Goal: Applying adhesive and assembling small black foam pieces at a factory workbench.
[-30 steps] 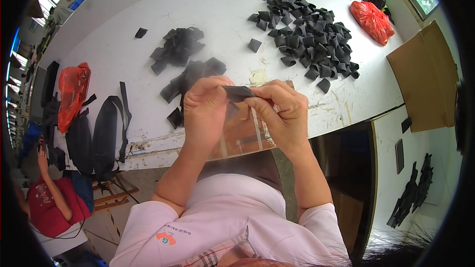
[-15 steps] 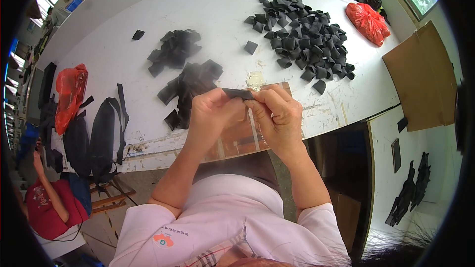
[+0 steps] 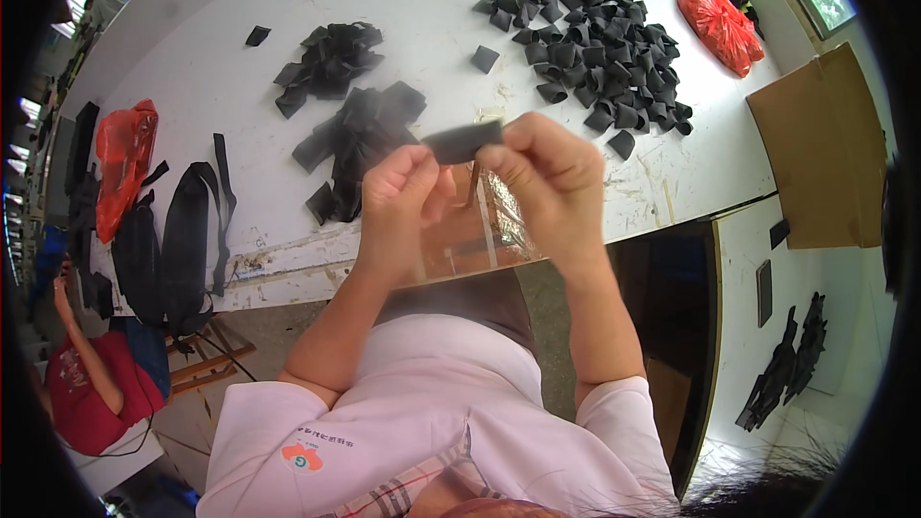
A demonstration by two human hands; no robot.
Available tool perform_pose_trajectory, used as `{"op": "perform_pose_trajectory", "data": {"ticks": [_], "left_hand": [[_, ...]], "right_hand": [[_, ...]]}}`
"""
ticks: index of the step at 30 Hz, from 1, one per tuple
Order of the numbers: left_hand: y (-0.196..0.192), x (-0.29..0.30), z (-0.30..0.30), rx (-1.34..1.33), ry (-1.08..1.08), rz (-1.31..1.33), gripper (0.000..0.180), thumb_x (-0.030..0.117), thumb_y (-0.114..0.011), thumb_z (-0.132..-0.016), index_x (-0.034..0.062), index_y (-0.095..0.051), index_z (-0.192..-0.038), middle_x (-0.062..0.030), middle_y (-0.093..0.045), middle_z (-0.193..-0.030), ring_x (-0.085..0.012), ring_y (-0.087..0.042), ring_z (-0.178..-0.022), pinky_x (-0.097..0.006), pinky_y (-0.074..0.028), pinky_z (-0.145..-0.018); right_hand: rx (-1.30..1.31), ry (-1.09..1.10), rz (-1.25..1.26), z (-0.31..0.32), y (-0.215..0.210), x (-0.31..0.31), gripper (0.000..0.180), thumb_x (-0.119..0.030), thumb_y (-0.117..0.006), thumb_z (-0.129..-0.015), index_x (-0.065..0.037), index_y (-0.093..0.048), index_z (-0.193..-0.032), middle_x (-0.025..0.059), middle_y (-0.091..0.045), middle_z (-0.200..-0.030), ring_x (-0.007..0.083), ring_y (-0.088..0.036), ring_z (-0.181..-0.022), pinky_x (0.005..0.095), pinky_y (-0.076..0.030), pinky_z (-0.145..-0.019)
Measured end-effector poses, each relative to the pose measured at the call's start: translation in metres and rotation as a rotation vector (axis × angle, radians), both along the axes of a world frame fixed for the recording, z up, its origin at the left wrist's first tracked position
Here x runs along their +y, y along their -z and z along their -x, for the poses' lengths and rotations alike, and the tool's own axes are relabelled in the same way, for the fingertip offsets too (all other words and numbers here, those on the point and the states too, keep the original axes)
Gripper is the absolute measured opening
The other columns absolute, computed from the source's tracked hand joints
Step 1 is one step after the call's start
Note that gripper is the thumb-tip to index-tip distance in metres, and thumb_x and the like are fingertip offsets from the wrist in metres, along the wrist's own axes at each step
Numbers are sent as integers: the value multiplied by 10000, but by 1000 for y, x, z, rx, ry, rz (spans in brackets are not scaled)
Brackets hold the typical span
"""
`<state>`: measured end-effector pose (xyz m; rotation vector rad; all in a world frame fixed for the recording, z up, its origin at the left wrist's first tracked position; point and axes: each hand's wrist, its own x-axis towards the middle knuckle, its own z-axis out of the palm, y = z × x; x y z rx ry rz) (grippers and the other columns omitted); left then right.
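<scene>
A small black fabric strip is stretched out between my two hands, above the near part of the table. My left hand pinches its left end, and my right hand pinches the right end between thumb and fingers. Beneath them lies a brown, tape-covered board at the table's edge, partly hidden by my hands. Just beyond my left hand is a pile of flat black fabric pieces, with another pile farther back. A large heap of folded black fabric loops spreads over the far right.
At left lie a red plastic bag and black straps. A tied red bag sits far right, near a cardboard sheet. A side surface holds more black pieces. Another person in a red shirt sits at lower left.
Both hands have risen slightly, and the right one has moved a little to the right. More of the fabric strip now shows between them. The whole view has shifted slightly.
</scene>
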<state>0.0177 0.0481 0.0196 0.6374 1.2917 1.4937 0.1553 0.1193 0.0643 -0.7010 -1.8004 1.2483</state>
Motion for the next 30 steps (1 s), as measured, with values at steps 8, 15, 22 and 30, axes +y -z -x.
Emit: {"op": "perform_pose_trajectory", "data": {"ticks": [8, 15, 22, 30], "left_hand": [[75, -2, 2, 1431, 28, 161, 311, 119, -675, -685, -3, -506, -916, -110, -473, -830, -245, -528, -709, -322, -455, -620], [75, -2, 24, 1413, 223, -144, 39, -6, -570, -713, 11, -554, -744, -144, -473, -919, -318, -502, -899, -360, -446, -690], [18, -34, 15, 1110, 63, -458, 70, 46, -558, -746, 45, -582, -812, -125, -510, -968, -228, -544, -833, -285, -447, -662], [20, -41, 6, -340, 210, 43, 176, 87, -556, -796, 9, -539, -954, -66, -595, -829, -139, -584, -727, -269, -489, -623]], "right_hand": [[68, 308, 365, -22, 40, -9, 201, -178, -560, -845, 20, -595, -845, 0, -537, -619, 31, -443, -527, 172, -351, -461], [-221, 124, 431, -16, 72, -63, 203, -168, -572, -835, 33, -593, -850, 52, -583, -612, 80, -536, -539, 223, -443, -503], [557, -154, 1242, 6, 97, -59, 170, -176, -557, -846, -17, -563, -906, 33, -591, -755, 75, -544, -621, 198, -451, -524], [635, -188, 1226, 2, 84, -62, 124, -117, -521, -857, -14, -562, -912, 68, -615, -802, 99, -556, -644, 205, -425, -533]]}}
